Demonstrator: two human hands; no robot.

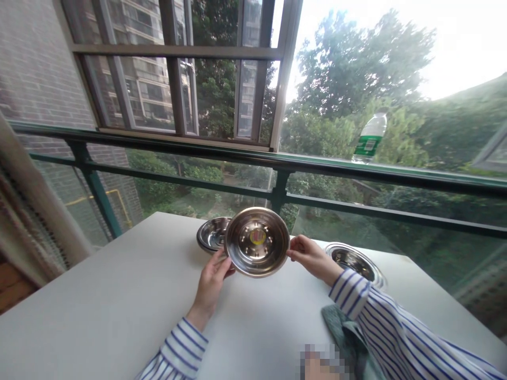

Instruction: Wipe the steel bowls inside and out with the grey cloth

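Note:
A shiny steel bowl (pixel 245 258) with a yellow and pink round sticker in its middle is tilted so that its inside faces me. My left hand (pixel 212 279) is closed on its lower left rim. At the right rim, the fingers of my right hand (pixel 311 256) pinch the edge. Behind the held bowl, on the left, more steel bowls (pixel 208 235) sit on the white table, apparently stacked and partly covered from sight. Beyond my right wrist lies another group of steel bowls (pixel 352 264), partly hidden by my hand and sleeve.
A grey-green cloth (pixel 348 338) lies on the white table (pixel 119 295) under my right forearm. Past the table's far edge runs a dark green railing (pixel 237 158), with a plastic bottle (pixel 370 140) with a green label by it. A curtain (pixel 35 211) hangs at the left.

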